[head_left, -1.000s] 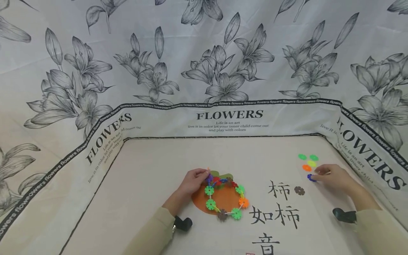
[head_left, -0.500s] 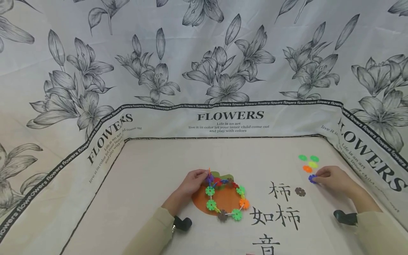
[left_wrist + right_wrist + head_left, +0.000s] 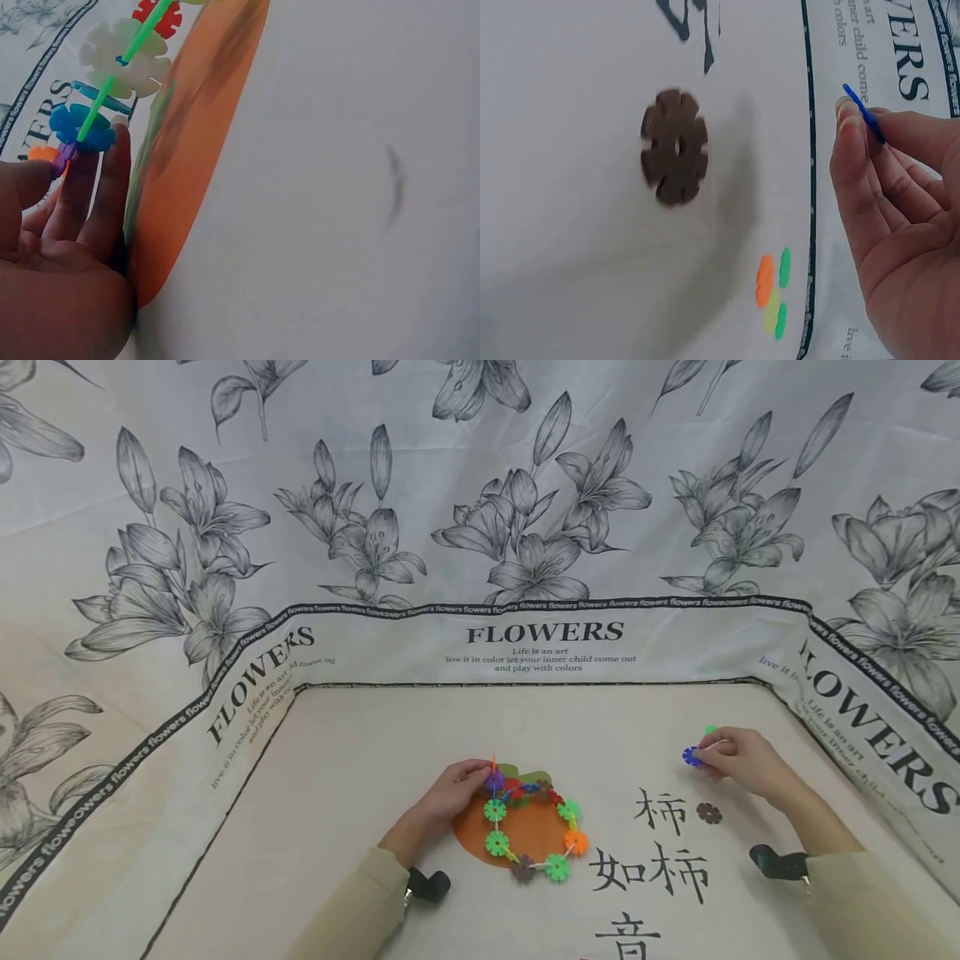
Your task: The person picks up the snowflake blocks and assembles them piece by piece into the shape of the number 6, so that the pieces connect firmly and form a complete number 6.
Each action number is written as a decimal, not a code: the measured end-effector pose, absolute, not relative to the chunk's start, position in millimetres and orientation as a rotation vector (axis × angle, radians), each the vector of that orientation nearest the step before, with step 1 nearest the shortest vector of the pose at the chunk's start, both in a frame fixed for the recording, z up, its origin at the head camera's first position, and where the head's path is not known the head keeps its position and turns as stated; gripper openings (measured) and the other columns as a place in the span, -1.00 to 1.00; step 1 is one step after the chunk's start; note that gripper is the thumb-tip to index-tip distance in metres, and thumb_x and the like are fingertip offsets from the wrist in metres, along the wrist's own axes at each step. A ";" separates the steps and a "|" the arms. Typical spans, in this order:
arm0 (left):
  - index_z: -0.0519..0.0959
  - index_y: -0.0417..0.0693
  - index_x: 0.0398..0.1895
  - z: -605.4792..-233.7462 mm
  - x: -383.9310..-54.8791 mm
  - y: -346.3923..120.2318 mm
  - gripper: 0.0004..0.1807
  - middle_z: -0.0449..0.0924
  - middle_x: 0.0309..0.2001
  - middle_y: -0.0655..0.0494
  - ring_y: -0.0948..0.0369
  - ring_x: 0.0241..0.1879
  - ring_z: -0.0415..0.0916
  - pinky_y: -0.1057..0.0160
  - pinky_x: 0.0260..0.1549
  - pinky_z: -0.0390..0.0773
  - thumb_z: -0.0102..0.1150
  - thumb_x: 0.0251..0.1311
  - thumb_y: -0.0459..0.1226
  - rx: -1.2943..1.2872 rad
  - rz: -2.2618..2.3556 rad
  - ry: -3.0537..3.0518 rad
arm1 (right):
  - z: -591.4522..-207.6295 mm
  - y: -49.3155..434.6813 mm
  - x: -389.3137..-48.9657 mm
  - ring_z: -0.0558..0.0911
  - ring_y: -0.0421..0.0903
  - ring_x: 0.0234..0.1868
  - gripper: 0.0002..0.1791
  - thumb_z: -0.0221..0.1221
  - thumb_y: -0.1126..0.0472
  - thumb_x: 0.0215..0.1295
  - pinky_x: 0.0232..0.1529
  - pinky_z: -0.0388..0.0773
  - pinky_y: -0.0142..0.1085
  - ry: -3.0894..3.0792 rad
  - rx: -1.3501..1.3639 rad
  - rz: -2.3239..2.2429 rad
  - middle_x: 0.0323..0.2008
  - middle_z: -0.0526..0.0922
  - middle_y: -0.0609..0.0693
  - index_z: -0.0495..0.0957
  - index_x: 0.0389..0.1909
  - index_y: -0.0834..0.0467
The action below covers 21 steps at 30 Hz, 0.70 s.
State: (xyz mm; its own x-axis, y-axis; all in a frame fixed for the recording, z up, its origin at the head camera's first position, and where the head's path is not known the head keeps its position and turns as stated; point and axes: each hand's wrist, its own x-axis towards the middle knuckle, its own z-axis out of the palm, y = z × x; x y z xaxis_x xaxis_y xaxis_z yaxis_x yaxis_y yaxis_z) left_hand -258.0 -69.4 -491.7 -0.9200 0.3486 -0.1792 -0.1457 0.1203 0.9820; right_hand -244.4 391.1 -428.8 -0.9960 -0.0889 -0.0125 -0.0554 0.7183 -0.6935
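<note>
My left hand [image 3: 450, 789] pinches a purple snowflake disc [image 3: 63, 159] at the upper left end of a chain of slotted snowflake discs [image 3: 497, 842]. The chain forms a loop over a printed orange persimmon. An orange disc [image 3: 494, 763] sits by the left fingertips. In the left wrist view, blue, white and red discs continue the chain beyond the fingers. To the right, my right hand [image 3: 746, 762] holds a loose blue snowflake disc [image 3: 690, 756] between thumb and fingers, raised off the cloth. The right wrist view shows that blue disc [image 3: 865, 115] edge-on.
A brown disc [image 3: 708, 813] lies beside printed black characters [image 3: 660, 810]. Several loose green, orange [image 3: 765, 281] and yellow discs lie farther right, mostly hidden behind the right hand in the head view. Flower-printed cloth [image 3: 540, 643] borders the surface at the back and sides.
My right hand has lifted the blue disc and carried it left and slightly away from me, covering most of the loose discs. The left hand keeps its hold on the chain.
</note>
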 end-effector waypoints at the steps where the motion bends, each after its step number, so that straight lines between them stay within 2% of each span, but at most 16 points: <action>1: 0.55 -0.24 0.22 -491.8 -258.1 -69.2 -0.63 0.71 0.01 -0.02 0.16 0.04 0.60 -0.02 0.35 0.37 -0.02 0.58 -0.19 0.193 1.857 2.039 | -426.6 384.6 -244.5 0.71 -0.01 -0.35 -0.63 0.16 0.24 0.49 -0.29 0.66 -0.23 2.864 -0.142 -1.176 -0.25 0.76 0.22 0.42 0.08 0.49; 6: 0.55 -0.25 0.22 -492.3 -258.8 -68.8 -0.64 0.72 0.01 -0.03 0.17 0.05 0.61 0.01 0.33 0.39 -0.05 0.59 -0.21 0.199 1.864 2.030 | -416.0 348.9 -246.4 0.75 0.07 -0.31 -0.58 0.18 0.22 0.50 -0.21 0.67 -0.22 2.835 -0.202 -1.267 -0.27 0.76 0.21 0.43 0.17 0.47; 12: 0.55 -0.26 0.21 -493.2 -258.8 -69.3 -0.65 0.72 0.00 -0.03 0.19 0.01 0.61 0.05 0.29 0.44 -0.06 0.60 -0.22 0.201 1.870 2.025 | -405.3 299.0 -251.1 0.77 0.08 -0.20 -0.62 0.20 0.25 0.48 -0.13 0.69 -0.27 2.704 -0.284 -1.455 -0.15 0.75 0.24 0.51 0.13 0.46; 21: 0.56 -0.26 0.21 -493.0 -257.2 -69.2 -0.64 0.71 0.00 -0.03 0.19 -0.01 0.60 0.04 0.30 0.43 -0.05 0.59 -0.21 0.199 1.863 2.037 | -406.2 233.2 -267.7 0.77 0.01 -0.18 -0.68 0.20 0.34 0.45 -0.04 0.67 -0.09 2.521 -0.423 -1.546 -0.11 0.74 0.26 0.54 0.10 0.47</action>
State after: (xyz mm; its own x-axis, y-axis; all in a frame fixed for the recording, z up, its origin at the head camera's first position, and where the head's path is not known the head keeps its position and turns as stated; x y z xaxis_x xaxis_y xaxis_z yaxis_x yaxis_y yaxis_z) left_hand -257.2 -69.2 -493.0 -0.9208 0.3482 -0.1757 -0.1441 0.1150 0.9829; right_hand -267.7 233.2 -406.2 -0.9483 -0.3171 0.0156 -0.1577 0.4278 -0.8900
